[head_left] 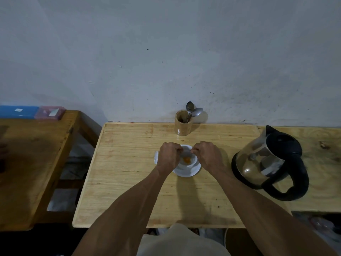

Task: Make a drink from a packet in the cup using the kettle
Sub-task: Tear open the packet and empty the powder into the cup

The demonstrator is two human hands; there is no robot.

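Packet [186,153] pinched betw. L hand [168,156] & R hand [207,156] fingers, over cup [186,163] w/ orange powder.

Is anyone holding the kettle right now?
No. The kettle stands alone on the table, while the left hand and right hand are both over the cup.
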